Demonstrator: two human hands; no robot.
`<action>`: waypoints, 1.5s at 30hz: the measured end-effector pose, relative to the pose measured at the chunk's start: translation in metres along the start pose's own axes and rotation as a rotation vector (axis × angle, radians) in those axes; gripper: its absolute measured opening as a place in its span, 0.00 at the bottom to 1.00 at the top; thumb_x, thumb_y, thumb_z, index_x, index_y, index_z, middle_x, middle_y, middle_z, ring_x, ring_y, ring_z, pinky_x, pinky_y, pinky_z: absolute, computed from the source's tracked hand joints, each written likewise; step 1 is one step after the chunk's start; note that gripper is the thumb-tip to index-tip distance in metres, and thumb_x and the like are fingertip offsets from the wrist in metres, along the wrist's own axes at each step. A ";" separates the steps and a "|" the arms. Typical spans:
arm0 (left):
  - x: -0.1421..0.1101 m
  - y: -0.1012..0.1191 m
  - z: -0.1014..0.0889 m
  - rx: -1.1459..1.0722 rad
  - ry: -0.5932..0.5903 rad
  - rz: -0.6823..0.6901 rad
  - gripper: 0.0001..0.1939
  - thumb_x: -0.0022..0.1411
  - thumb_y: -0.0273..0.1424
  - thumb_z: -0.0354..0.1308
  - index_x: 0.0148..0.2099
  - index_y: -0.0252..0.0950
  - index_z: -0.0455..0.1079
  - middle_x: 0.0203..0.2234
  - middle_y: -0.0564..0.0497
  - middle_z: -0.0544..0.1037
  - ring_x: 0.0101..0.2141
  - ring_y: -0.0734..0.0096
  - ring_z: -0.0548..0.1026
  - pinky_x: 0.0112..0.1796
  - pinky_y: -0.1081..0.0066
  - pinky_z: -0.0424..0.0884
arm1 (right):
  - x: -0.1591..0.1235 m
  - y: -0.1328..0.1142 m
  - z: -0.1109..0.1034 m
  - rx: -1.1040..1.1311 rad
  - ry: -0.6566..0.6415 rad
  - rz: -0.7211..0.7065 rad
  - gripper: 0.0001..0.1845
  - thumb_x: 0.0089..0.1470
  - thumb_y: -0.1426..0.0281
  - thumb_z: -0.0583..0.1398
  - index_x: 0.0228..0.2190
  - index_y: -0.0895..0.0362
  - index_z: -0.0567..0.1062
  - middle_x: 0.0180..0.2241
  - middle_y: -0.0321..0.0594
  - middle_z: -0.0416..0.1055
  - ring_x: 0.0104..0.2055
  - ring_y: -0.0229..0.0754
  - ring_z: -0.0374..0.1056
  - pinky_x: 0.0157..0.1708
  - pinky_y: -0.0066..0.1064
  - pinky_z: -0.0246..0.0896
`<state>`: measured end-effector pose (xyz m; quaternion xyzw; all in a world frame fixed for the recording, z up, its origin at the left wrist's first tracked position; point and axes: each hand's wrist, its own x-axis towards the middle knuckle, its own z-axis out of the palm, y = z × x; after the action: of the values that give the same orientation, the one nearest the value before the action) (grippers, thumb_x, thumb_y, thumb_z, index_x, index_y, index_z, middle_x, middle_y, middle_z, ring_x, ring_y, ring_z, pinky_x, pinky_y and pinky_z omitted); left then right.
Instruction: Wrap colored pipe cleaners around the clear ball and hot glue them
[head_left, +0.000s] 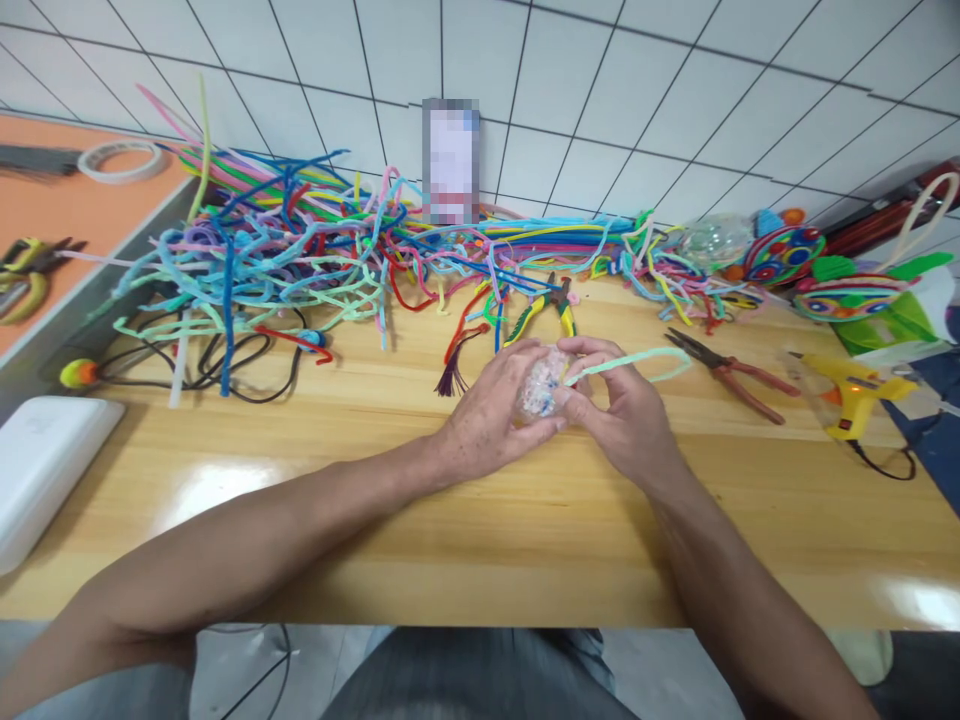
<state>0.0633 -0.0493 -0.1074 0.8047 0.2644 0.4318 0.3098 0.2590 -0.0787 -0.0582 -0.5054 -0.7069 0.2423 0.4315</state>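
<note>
The left hand [487, 410] is wrapping around the left side of a small clear ball [540, 388] with white and blue bits in it, its grip grasping the ball. The right hand [630, 415] is closing its grip on the ball's right side, thumb below and fingers above, while a pale green fuzzy stem [637, 359] is running from the ball across those fingers and looping back at its far end. The ball is sitting between both hands over the middle of the table [480, 540], nearer the back edge than the front edge. Just behind the hands, yellow-handled pliers [531, 316] are lying with a dark tassel [451, 370] to their left. Toward the right edge, red-handled pliers [739, 373] are resting beside a yellow glue gun [853, 395]. A tangled heap of coloured stems [262, 255] is covering the back left corner, and a white case [52, 475] is lying along the left edge
</note>
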 end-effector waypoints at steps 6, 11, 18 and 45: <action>-0.001 0.000 0.000 0.000 0.014 0.014 0.33 0.69 0.38 0.65 0.69 0.39 0.56 0.64 0.34 0.70 0.69 0.45 0.66 0.66 0.42 0.67 | 0.000 -0.001 0.003 -0.087 0.033 -0.046 0.05 0.57 0.69 0.66 0.35 0.50 0.74 0.52 0.45 0.76 0.58 0.51 0.73 0.60 0.50 0.65; -0.001 0.000 0.000 0.004 0.015 0.010 0.32 0.70 0.38 0.64 0.70 0.41 0.56 0.64 0.35 0.70 0.69 0.46 0.66 0.67 0.42 0.67 | 0.000 -0.004 0.006 -0.110 0.043 -0.054 0.05 0.58 0.69 0.65 0.35 0.50 0.74 0.52 0.45 0.76 0.57 0.52 0.73 0.60 0.51 0.65; -0.002 -0.002 -0.001 -0.011 0.000 0.040 0.33 0.70 0.38 0.64 0.71 0.42 0.55 0.65 0.36 0.70 0.70 0.46 0.65 0.67 0.40 0.65 | -0.001 -0.005 0.006 -0.010 0.023 0.051 0.10 0.56 0.69 0.66 0.40 0.50 0.73 0.54 0.43 0.77 0.58 0.50 0.72 0.61 0.47 0.65; 0.000 0.006 -0.004 -0.018 0.026 0.041 0.33 0.68 0.38 0.64 0.70 0.42 0.56 0.63 0.38 0.71 0.68 0.45 0.67 0.64 0.41 0.68 | -0.005 -0.002 0.004 0.229 -0.007 0.162 0.06 0.62 0.64 0.63 0.41 0.48 0.78 0.56 0.40 0.74 0.61 0.51 0.69 0.62 0.48 0.63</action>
<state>0.0611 -0.0523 -0.1019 0.8016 0.2479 0.4509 0.3044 0.2551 -0.0841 -0.0605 -0.5074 -0.6330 0.3573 0.4628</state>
